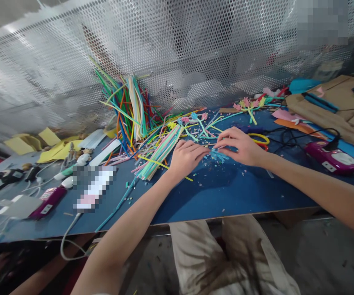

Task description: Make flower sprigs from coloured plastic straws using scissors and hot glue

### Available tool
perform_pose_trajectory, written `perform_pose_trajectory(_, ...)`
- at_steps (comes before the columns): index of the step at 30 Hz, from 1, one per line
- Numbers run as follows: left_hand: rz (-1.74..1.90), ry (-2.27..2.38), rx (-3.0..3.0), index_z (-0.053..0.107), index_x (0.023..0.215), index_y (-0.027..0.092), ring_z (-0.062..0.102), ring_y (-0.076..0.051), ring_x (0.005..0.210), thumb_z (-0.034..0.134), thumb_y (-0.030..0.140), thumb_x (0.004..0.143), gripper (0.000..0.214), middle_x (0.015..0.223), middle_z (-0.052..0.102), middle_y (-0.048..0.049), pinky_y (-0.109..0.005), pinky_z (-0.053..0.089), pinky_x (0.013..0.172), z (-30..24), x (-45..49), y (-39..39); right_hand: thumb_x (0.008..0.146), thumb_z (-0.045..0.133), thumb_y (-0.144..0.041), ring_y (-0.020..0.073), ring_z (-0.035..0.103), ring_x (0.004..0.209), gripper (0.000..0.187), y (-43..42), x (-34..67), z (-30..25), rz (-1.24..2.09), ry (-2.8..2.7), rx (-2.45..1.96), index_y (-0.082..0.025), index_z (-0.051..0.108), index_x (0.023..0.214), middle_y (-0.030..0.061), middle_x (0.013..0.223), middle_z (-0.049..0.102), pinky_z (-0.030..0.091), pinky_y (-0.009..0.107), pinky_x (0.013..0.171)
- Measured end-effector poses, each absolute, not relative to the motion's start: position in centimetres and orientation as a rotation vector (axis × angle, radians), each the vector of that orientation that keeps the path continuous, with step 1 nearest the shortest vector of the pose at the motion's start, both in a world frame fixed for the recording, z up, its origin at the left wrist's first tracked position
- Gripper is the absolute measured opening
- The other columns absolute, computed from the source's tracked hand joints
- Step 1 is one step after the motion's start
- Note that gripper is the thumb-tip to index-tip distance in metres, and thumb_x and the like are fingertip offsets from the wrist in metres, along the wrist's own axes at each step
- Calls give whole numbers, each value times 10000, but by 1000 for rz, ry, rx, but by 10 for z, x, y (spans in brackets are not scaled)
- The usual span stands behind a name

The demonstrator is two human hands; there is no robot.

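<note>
Near the middle of the blue table, my left hand has its fingers pressed together, and what they pinch is hidden. Facing it, my right hand pinches a light-blue, frilly flower-like piece between thumb and fingers. A thin pale stem shows in the small gap between the two hands. Left of my left hand lies a bundle of pastel, straw-like sticks, with a yellow stick crossing under it. Just beyond my hands are small flower-like pieces in pink, blue and yellow on green stems.
Many coloured sticks stand against the perforated metal screen. Purple power strips sit at both sides, with cables. A phone, yellow paper, yellow-handled scissors, cardboard and small cut scraps lie about.
</note>
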State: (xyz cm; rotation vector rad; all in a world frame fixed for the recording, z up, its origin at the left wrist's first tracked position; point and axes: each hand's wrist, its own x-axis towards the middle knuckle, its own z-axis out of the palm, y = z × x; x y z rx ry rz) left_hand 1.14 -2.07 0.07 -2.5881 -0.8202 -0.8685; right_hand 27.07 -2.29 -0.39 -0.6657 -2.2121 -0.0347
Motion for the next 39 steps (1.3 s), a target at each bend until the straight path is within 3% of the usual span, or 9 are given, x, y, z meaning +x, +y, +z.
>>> perform_pose_trajectory(14,-874,-712,-2583,740,1036,275,668,-136,863,593,308,1008,153,1005,792,23,-333,425,808,-2,14,-23,1006,524,-297,264,559,1102,133,-31,267,1,-75,-2449,-659,-225,635,1016,95,1178,663,433,449,961)
perform_pose_trajectory(23,-981,-771,-2609,741,1010,252,739,-108,855,607,300,1002,143,968,794,22,-250,501,774,-6,12,-17,994,445,-214,229,554,885,84,-28,274,2,175,-2121,-874,-234,502,935,69,937,595,445,396,815)
perform_pose_trajectory(30,-1056,-812,-2731,737,1036,224,750,-112,885,602,304,1000,161,1005,791,-5,-208,566,818,-11,12,-16,996,455,-270,229,574,864,117,-30,274,-2,332,-2148,-879,-233,528,913,68,918,619,462,398,799)
perform_pose_trajectory(33,-1075,-839,-2750,733,1045,215,751,-114,889,611,307,994,161,1029,788,-15,-210,578,825,-12,12,-16,965,505,-265,248,580,935,64,-30,274,-2,264,-2155,-835,-239,564,965,85,1005,638,473,417,836)
perform_pose_trajectory(36,-1077,-841,-2762,729,1043,212,752,-116,892,606,297,996,157,1035,786,-20,-216,580,813,-13,13,-16,913,629,-331,268,583,1001,186,-30,273,-2,151,-2185,-819,-243,599,1074,94,1094,655,472,439,892)
perform_pose_trajectory(39,-1086,-821,-2783,721,1054,212,749,-118,913,606,282,996,147,1043,783,-24,-219,577,815,-12,14,-18,897,683,-394,264,596,1013,214,-30,270,-3,53,-2245,-802,-242,646,1042,82,1079,679,456,433,914)
